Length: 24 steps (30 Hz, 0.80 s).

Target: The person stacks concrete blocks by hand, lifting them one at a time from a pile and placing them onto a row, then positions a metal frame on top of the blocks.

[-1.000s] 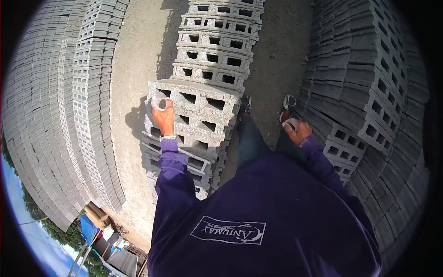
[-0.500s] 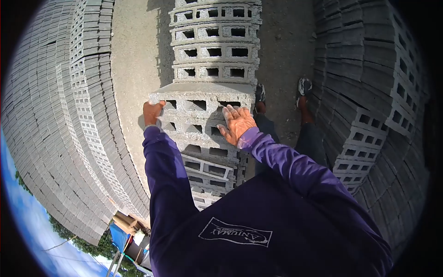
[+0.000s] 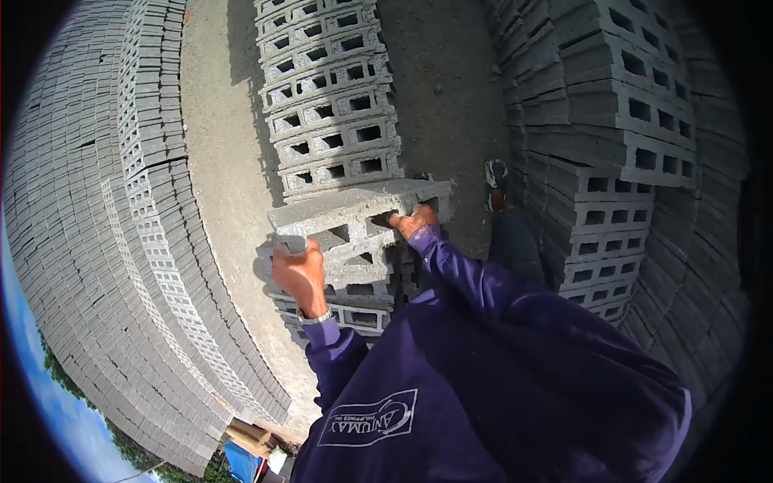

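Observation:
A grey concrete hollow block [image 3: 354,198] lies across the top of the near stack, turned at an angle to the blocks below it. My left hand [image 3: 298,274] is closed on its left end, the fingers curled at the end hole. At the right part of the same block, my right hand [image 3: 417,221] grips the edge of a hole, with some fingertips hidden inside. Under it are more hollow blocks [image 3: 366,319], partly covered by my hands and purple sleeves. Whether the block is fully off those beneath cannot be made out.
A long row of hollow blocks [image 3: 330,109] runs ahead. Tall block stacks stand on the left [image 3: 153,217] and right [image 3: 608,233]. Bare ground [image 3: 217,137] lies between the rows. A shoe [image 3: 496,173] shows at the right, beside the near stack.
The top block has turned, its right end now farther out and away from the stack. My right hand has gone from resting flat to gripping a hole. The view has shifted.

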### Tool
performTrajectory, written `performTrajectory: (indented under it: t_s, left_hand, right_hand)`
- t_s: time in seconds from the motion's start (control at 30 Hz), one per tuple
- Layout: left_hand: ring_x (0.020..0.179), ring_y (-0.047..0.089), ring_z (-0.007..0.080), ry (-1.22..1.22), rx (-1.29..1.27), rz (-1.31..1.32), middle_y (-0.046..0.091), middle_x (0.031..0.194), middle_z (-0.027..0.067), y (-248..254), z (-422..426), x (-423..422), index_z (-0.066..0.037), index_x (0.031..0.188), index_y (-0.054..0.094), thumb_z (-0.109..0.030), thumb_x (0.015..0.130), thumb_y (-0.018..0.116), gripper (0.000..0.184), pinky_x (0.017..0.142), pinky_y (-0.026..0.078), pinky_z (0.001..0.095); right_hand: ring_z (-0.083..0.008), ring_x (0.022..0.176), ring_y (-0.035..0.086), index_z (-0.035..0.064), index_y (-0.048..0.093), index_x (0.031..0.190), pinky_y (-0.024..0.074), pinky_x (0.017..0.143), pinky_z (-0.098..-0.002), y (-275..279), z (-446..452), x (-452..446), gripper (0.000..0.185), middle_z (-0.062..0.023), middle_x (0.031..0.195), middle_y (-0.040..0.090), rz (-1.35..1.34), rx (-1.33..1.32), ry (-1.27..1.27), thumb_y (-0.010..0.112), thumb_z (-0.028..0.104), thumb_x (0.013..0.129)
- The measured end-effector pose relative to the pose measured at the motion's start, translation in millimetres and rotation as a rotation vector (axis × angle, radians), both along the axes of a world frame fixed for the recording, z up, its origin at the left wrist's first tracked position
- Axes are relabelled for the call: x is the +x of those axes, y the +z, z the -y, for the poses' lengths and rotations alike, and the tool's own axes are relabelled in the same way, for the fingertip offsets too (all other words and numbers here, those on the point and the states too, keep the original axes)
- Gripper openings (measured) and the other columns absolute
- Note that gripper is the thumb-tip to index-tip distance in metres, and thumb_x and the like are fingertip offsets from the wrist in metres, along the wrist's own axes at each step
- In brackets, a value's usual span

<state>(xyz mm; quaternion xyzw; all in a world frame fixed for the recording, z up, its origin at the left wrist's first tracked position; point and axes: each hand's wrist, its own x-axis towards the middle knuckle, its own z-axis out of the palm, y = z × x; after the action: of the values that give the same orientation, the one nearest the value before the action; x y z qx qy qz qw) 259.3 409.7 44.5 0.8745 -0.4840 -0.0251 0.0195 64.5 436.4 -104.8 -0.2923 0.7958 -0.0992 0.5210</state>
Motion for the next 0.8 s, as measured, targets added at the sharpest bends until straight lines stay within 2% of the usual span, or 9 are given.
performTrajectory:
  t_s: [0.1, 0.27, 0.37, 0.47, 0.5, 0.57, 0.7, 0.77, 0.8]
  left_hand:
    - [0.064, 0.068, 0.0354, 0.017, 0.041, -0.133, 0.068, 0.071, 0.0231, 20.7, 6.9, -36.4, 0.007, 0.079, 0.068, -0.026, 0.066, 0.079, 0.037, 0.061, 0.052, 0.0423]
    - [0.057, 0.064, 0.0307, -0.032, 0.116, -0.251, 0.067, 0.066, 0.0203, 50.1, -27.8, -127.1, 0.011, 0.076, 0.066, -0.027, 0.069, 0.078, 0.040, 0.057, 0.050, 0.0417]
    - [0.067, 0.066, 0.0281, -0.053, 0.067, -0.396, 0.070, 0.077, 0.0213, 44.1, -46.1, -203.4, 0.013, 0.087, 0.067, -0.024, 0.071, 0.076, 0.041, 0.066, 0.050, 0.0401]
    - [0.073, 0.067, 0.0303, -0.258, -0.038, -0.788, 0.072, 0.083, 0.0183, 28.0, -60.8, -286.7, 0.009, 0.092, 0.068, -0.019, 0.072, 0.072, 0.034, 0.071, 0.050, 0.0409]
    - [0.074, 0.068, 0.0291, -0.237, 0.165, -0.561, 0.071, 0.083, 0.0193, 22.9, -60.6, -313.5, 0.010, 0.090, 0.068, -0.021, 0.072, 0.071, 0.036, 0.071, 0.050, 0.0404]
    - [0.073, 0.069, 0.0324, -0.289, 0.165, -0.790, 0.069, 0.078, 0.0239, 10.9, -62.8, -370.0, 0.012, 0.084, 0.066, -0.027, 0.071, 0.071, 0.041, 0.069, 0.050, 0.0407]
    - [0.070, 0.068, 0.0389, -0.347, 0.203, -0.849, 0.066, 0.074, 0.0289, -27.0, -70.3, -462.3, 0.013, 0.078, 0.065, -0.038, 0.071, 0.072, 0.052, 0.069, 0.050, 0.0446]
    - [0.057, 0.059, 0.0251, -0.395, 0.171, -0.779, 0.062, 0.060, 0.0205, -35.7, -75.3, -498.1, 0.014, 0.071, 0.060, -0.036, 0.072, 0.072, 0.052, 0.060, 0.046, 0.0401]
    - [0.057, 0.059, 0.0251, -0.383, 0.173, -0.779, 0.062, 0.060, 0.0205, -32.4, -76.0, -513.0, 0.014, 0.071, 0.060, -0.036, 0.072, 0.072, 0.052, 0.060, 0.046, 0.0401]
  right_hand:
    - [-0.0409, 0.107, 0.059, -0.0074, 0.071, 0.085, 0.0419, 0.100, -0.0430, 40.4, -0.3, -48.9, 0.056, -0.0283, 0.095, 0.068, 0.052, 0.006, 0.081, 0.076, 0.046, 0.068]
    - [-0.0386, 0.099, 0.061, -0.0075, 0.070, 0.078, 0.0394, 0.099, -0.0415, 120.3, -22.4, -184.4, 0.054, -0.0288, 0.092, 0.067, -0.029, -0.100, 0.183, 0.073, 0.046, 0.070]
    - [-0.0404, 0.097, 0.060, -0.0086, 0.068, 0.079, 0.0393, 0.100, -0.0416, 145.3, -56.8, -266.2, 0.056, -0.0263, 0.089, 0.066, -0.172, -0.147, 0.169, 0.074, 0.046, 0.068]
    - [-0.0388, 0.096, 0.059, -0.0070, 0.067, 0.078, 0.0397, 0.098, -0.0424, 162.1, -83.7, -348.2, 0.051, -0.0243, 0.087, 0.066, -0.430, -0.244, 0.089, 0.076, 0.042, 0.066]
    - [-0.0391, 0.096, 0.058, -0.0071, 0.067, 0.080, 0.0401, 0.098, -0.0430, 166.1, -91.2, -374.7, 0.050, -0.0244, 0.087, 0.065, -0.503, -0.247, 0.072, 0.077, 0.040, 0.065]
    - [-0.0384, 0.097, 0.058, -0.0065, 0.068, 0.077, 0.0395, 0.098, -0.0427, 174.8, -103.1, -425.1, 0.049, -0.0246, 0.087, 0.065, -0.565, -0.207, 0.035, 0.077, 0.040, 0.065]
    - [-0.0400, 0.096, 0.058, -0.0069, 0.068, 0.075, 0.0399, 0.098, -0.0433, 159.5, -123.5, -517.4, 0.047, -0.0259, 0.086, 0.065, -0.742, -0.218, -0.007, 0.077, 0.038, 0.064]
    - [-0.0408, 0.095, 0.058, -0.0076, 0.067, 0.076, 0.0417, 0.096, -0.0442, 159.7, -126.2, -550.0, 0.047, -0.0265, 0.085, 0.065, -0.769, -0.215, -0.024, 0.077, 0.037, 0.064]
    - [-0.0417, 0.094, 0.058, -0.0083, 0.067, 0.076, 0.0435, 0.093, -0.0451, 159.9, -127.3, -565.6, 0.047, -0.0270, 0.085, 0.065, -0.799, -0.212, -0.047, 0.076, 0.036, 0.063]
